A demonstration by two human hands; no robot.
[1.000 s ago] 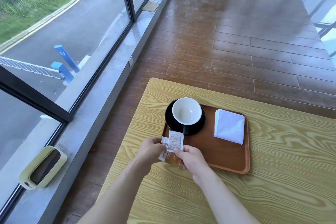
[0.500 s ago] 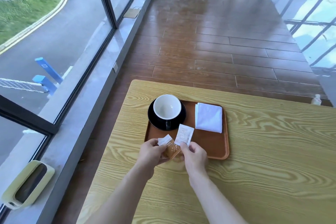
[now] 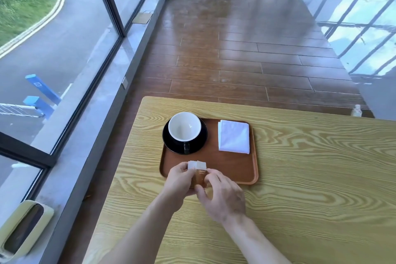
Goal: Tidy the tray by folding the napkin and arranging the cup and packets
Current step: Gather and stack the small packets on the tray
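Daylight from tall windows (image 3: 64, 49) fell across the plank floor (image 3: 235, 60) and grained yellow counter (image 3: 310, 178), where the left hand (image 3: 179, 180) and right hand (image 3: 222, 195) pinched stacked packets (image 3: 198, 172) together at the near edge of the tray (image 3: 231, 167) holding cup (image 3: 184, 126) and folded napkin (image 3: 234, 136).

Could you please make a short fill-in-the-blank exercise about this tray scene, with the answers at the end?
1. The white cup stands on a black ____.
2. The folded napkin lies on the tray, to the ____ of the cup.
3. The left hand and the right hand hold the packets over the tray's ____ edge.
4. The table has a ____ grain pattern.

Answers: saucer; right; near; wood
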